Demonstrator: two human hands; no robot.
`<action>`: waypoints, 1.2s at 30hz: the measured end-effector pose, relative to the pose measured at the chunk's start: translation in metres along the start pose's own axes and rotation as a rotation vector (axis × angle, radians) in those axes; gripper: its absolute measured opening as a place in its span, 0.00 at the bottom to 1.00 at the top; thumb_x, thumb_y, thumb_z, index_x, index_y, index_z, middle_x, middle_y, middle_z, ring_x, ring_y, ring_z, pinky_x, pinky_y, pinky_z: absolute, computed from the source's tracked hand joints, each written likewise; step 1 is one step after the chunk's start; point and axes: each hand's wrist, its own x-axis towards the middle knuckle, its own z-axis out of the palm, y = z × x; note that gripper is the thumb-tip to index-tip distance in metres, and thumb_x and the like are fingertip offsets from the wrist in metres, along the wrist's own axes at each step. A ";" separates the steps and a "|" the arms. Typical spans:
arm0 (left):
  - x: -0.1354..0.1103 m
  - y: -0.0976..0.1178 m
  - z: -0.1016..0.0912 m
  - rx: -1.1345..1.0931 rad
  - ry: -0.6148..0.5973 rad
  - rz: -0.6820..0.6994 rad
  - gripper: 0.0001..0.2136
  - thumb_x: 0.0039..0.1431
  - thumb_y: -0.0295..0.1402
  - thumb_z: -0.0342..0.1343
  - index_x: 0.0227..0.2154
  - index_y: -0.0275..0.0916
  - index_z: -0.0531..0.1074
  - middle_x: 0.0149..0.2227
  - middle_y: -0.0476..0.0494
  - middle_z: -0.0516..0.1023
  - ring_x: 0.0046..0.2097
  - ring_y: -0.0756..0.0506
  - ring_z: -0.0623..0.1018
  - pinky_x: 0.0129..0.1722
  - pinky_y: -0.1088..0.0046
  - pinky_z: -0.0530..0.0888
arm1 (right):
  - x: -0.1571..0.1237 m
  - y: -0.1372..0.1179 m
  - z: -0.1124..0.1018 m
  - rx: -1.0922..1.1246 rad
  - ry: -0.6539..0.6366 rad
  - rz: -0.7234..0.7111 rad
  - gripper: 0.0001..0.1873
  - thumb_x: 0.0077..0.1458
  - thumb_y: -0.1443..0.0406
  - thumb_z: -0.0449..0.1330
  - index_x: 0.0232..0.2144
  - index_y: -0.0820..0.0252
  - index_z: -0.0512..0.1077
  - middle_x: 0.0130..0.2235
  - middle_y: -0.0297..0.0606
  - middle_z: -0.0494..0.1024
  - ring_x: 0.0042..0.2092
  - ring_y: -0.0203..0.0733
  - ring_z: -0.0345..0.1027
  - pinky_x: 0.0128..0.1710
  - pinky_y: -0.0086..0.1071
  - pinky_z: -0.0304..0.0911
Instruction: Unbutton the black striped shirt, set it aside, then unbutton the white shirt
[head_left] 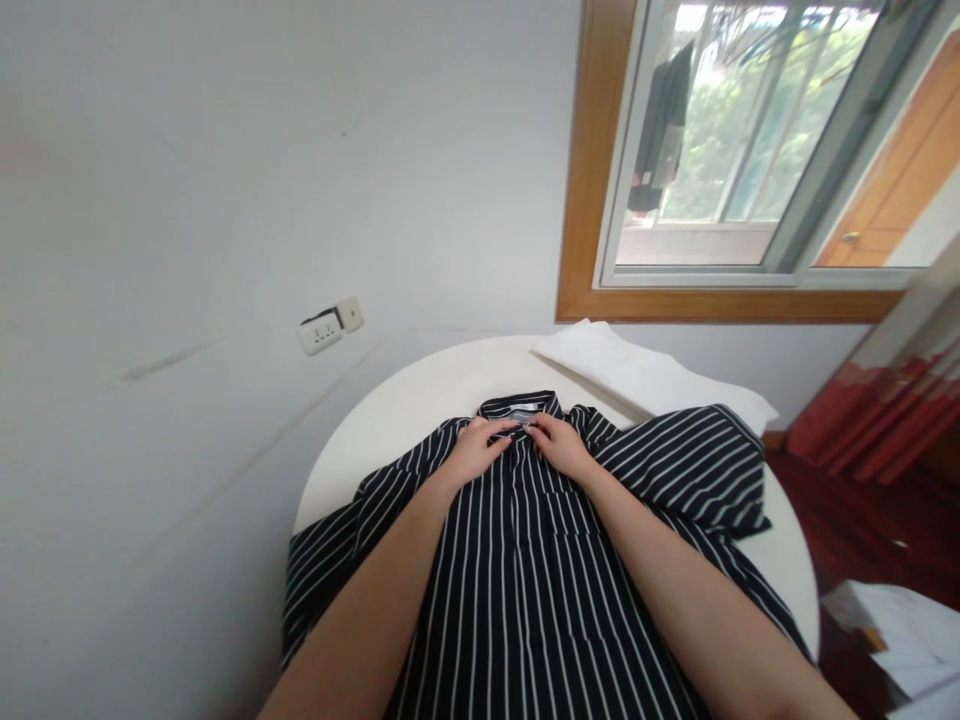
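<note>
In the head view, a black striped shirt (540,560) lies flat on the round white desk (390,410), front side up, with its collar (517,407) towards 12 o'clock and its lower part hanging over the near edge at 6 o'clock. Both hands meet just below the collar. The left hand (476,450) and the right hand (562,445) are nearly closed, the fingers curled, and the fingertips pinch the two front edges of the shirt. I think the thin fabric could slip out of such a small pinch, or the overhanging part could drag the shirt off the smooth desk. A folded white cloth (645,375) lies at 2 o'clock, touching the sleeve. The desk stands against a pale wall with a socket (330,325) at 10 o'clock, a wood-framed window (712,150) at 1 o'clock and a red curtain (885,410) at 3 o'clock.
</note>
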 end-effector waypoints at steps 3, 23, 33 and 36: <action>0.002 -0.001 0.001 -0.003 0.010 0.005 0.15 0.62 0.36 0.51 0.50 0.47 0.74 0.45 0.47 0.79 0.44 0.44 0.72 0.50 0.63 0.68 | 0.001 0.001 0.000 0.084 -0.028 0.024 0.11 0.62 0.60 0.51 0.37 0.57 0.71 0.25 0.30 0.73 0.26 0.36 0.68 0.32 0.29 0.64; 0.002 0.012 0.003 0.024 0.131 0.117 0.10 0.61 0.39 0.54 0.39 0.40 0.76 0.39 0.45 0.79 0.43 0.44 0.72 0.46 0.66 0.68 | 0.001 -0.005 0.001 -0.026 -0.016 0.019 0.12 0.63 0.60 0.51 0.34 0.57 0.72 0.24 0.29 0.72 0.26 0.35 0.66 0.34 0.28 0.61; 0.001 0.019 0.004 0.160 0.170 0.117 0.11 0.63 0.39 0.51 0.36 0.42 0.75 0.37 0.47 0.79 0.41 0.44 0.72 0.44 0.66 0.66 | 0.003 -0.003 0.001 -0.122 -0.030 -0.017 0.15 0.63 0.58 0.49 0.32 0.57 0.71 0.31 0.32 0.74 0.35 0.37 0.67 0.38 0.28 0.60; 0.001 0.013 0.003 0.160 0.197 0.102 0.11 0.64 0.38 0.50 0.34 0.41 0.75 0.37 0.47 0.79 0.40 0.44 0.71 0.44 0.66 0.66 | 0.004 0.001 0.002 -0.021 0.011 0.020 0.15 0.63 0.57 0.48 0.30 0.57 0.68 0.26 0.31 0.71 0.31 0.37 0.67 0.35 0.29 0.61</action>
